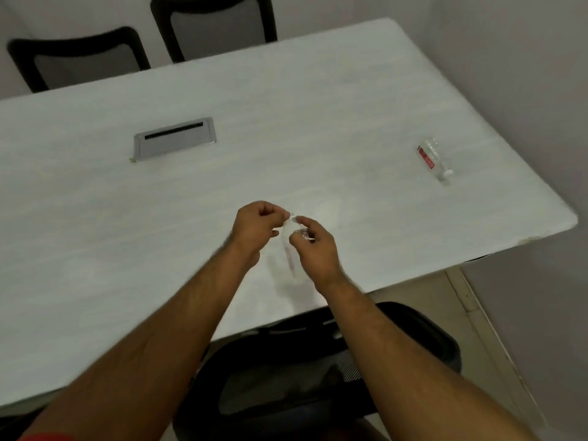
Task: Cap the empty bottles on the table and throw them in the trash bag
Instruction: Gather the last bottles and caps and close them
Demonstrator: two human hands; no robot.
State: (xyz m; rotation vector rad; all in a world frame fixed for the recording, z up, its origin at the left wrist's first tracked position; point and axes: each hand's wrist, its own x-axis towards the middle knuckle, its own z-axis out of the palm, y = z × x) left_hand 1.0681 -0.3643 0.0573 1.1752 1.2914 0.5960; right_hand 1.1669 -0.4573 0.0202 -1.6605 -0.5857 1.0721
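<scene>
Two bottles show here. The clear bottle (290,249) hangs above the table (95,218) between both hands, its neck uppermost, its body slanting down below the right hand's knuckles. The right hand (313,246) is wrapped round its upper part, fingers pressed together on the plastic. The left hand (254,229), just beside it, is curled with thumb and forefinger pinching at the small white cap (292,217) on the mouth. Judging by that, the capping of this one is in hand, not finished; I cannot tell whether the cap is seated or only resting. Well off beyond the right hand, toward the table's far edge, a second bottle (434,159) with a red label lies on its side; whether it has a cap is too small to say. It looks still to be dealt with, and both have yet to be thrown away. No trash bag is in view. Blur softens the held bottle's outline.
</scene>
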